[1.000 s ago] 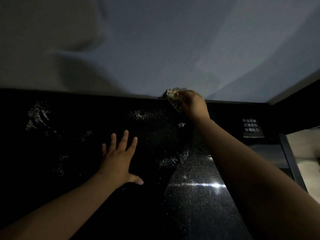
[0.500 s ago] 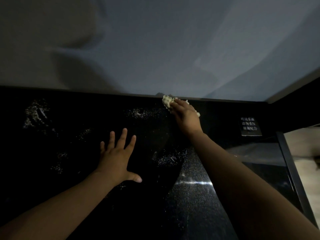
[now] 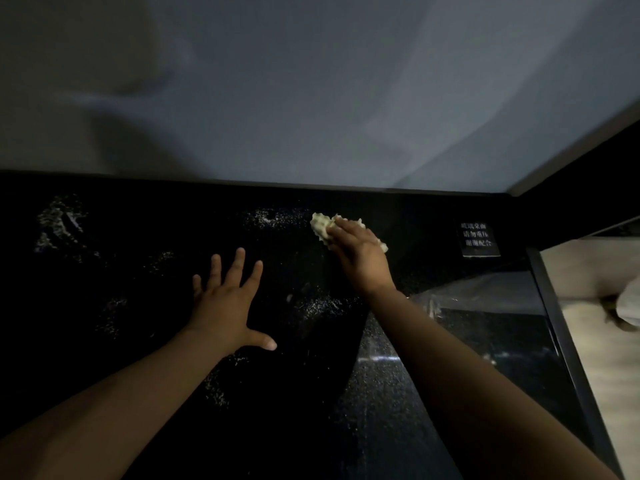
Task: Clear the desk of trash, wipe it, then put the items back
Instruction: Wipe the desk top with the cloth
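A black speckled desk top (image 3: 145, 341) fills the lower half of the view in dim light. My right hand (image 3: 360, 258) presses a pale crumpled cloth (image 3: 320, 226) flat onto the desk a little in front of the back wall; most of the cloth is hidden under the fingers. My left hand (image 3: 227, 303) lies flat on the desk with its fingers spread, holding nothing. Pale dusty smears (image 3: 59, 220) show on the surface at far left and between the two hands.
A grey wall (image 3: 311, 98) rises behind the desk. A small dark sign with white characters (image 3: 479, 239) stands at the back right. The desk's right edge (image 3: 561, 323) drops to a pale floor (image 3: 599, 358). A shiny reflective patch (image 3: 485, 292) lies near my right forearm.
My right hand has drawn the cloth from the wall edge toward me over the desk. The left hand has stayed in place.
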Action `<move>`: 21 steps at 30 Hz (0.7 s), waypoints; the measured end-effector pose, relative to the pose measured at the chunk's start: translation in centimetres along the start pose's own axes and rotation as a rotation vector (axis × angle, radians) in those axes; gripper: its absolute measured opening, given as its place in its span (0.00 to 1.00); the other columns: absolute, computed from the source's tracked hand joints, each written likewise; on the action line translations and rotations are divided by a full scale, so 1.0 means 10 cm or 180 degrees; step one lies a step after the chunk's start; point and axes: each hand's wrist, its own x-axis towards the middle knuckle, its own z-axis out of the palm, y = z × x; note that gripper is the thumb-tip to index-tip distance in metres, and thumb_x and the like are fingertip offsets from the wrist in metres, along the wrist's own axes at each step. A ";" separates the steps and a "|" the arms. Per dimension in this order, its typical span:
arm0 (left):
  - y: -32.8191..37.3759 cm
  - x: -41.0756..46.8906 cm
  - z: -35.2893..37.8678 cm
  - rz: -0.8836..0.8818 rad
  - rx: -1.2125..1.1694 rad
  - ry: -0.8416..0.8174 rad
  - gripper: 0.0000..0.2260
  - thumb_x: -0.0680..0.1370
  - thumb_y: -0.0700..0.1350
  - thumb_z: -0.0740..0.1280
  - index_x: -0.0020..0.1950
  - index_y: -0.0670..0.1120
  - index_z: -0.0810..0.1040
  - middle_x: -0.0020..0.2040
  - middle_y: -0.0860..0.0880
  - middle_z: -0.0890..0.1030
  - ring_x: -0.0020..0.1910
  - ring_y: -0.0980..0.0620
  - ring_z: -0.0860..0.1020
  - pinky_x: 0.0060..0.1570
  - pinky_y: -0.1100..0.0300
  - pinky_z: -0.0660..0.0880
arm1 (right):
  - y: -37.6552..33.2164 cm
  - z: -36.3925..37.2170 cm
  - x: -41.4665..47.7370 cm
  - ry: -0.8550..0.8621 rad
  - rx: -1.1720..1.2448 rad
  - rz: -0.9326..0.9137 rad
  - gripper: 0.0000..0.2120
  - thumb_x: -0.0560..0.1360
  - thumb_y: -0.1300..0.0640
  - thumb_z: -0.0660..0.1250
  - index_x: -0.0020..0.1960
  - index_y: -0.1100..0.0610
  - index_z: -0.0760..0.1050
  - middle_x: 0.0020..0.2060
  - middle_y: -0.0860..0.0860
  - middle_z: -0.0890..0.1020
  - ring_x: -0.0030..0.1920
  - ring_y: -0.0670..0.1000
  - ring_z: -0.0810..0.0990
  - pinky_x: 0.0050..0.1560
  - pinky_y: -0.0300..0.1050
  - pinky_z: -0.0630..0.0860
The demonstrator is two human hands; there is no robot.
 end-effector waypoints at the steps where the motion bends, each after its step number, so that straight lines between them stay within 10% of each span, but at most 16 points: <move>1: 0.00 0.00 0.00 -0.0001 0.0007 0.0013 0.60 0.61 0.73 0.69 0.77 0.53 0.35 0.76 0.45 0.30 0.75 0.36 0.34 0.72 0.36 0.44 | 0.01 0.01 -0.04 -0.0015 0.0011 -0.0003 0.15 0.77 0.54 0.66 0.63 0.53 0.77 0.67 0.53 0.75 0.67 0.55 0.72 0.69 0.56 0.65; 21: 0.05 -0.25 0.12 0.0280 -0.0120 0.0251 0.51 0.69 0.69 0.66 0.79 0.51 0.40 0.78 0.47 0.36 0.76 0.40 0.37 0.74 0.40 0.45 | -0.06 0.12 -0.78 0.0021 0.0181 0.0134 0.15 0.78 0.53 0.64 0.65 0.50 0.76 0.68 0.49 0.73 0.71 0.51 0.68 0.73 0.50 0.57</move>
